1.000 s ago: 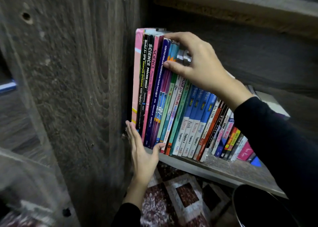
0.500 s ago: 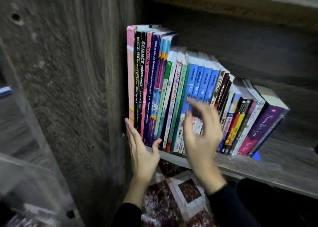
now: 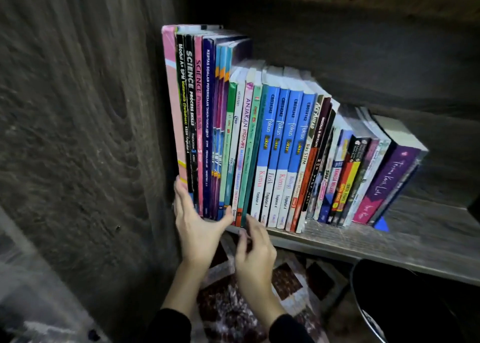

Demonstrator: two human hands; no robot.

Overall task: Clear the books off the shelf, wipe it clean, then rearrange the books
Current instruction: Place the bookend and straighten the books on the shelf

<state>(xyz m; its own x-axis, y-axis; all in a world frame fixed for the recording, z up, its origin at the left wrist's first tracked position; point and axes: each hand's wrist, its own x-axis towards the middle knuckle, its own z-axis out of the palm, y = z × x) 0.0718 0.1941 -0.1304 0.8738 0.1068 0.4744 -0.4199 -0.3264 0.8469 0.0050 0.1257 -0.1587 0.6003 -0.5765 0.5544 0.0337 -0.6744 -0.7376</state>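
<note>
Grip wide: left hand (image 3: 197,225) flat, thumb spread, against feet of leftmost books (image 3: 283,140); right hand (image 3: 255,254) loose, blurred, holding nothing, at shelf (image 3: 389,241) edge. Books stand on shelf, leaning left. Spines read "SCIENCE PROCESS SKILLS", "ANJAKAN PRIMA", "fokus".

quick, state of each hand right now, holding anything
Left hand: open, straight fingers resting against the leftmost books.
Right hand: open, fingers loosely bent by the shelf edge, holding nothing.
</note>
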